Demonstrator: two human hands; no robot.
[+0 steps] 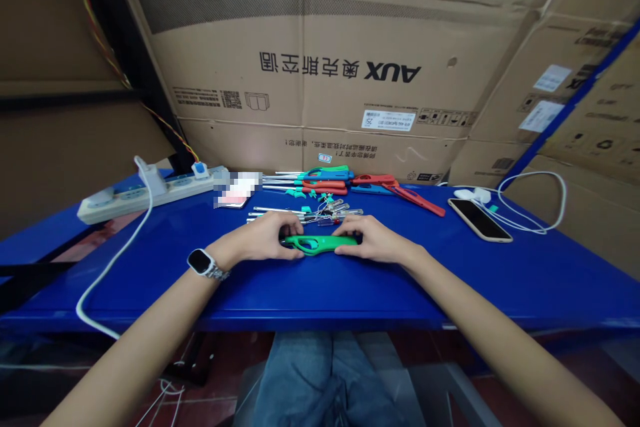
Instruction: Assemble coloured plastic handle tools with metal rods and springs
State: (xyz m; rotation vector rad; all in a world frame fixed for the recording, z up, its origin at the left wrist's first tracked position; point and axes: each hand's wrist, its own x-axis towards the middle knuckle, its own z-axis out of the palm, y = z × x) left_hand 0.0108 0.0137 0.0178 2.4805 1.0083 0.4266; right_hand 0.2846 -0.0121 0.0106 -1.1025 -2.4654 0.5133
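Casing (green, probably lighter's) in curled left hand and right hand, inverted "AUX" on cardboard

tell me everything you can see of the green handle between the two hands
The green handle looks like smooth plastic: long, slim, with an oval loop toward its left end and a teal piece inside. It is held side to side over the blue table; whether it touches is unclear. The left hand grips one end, the right hand the other.
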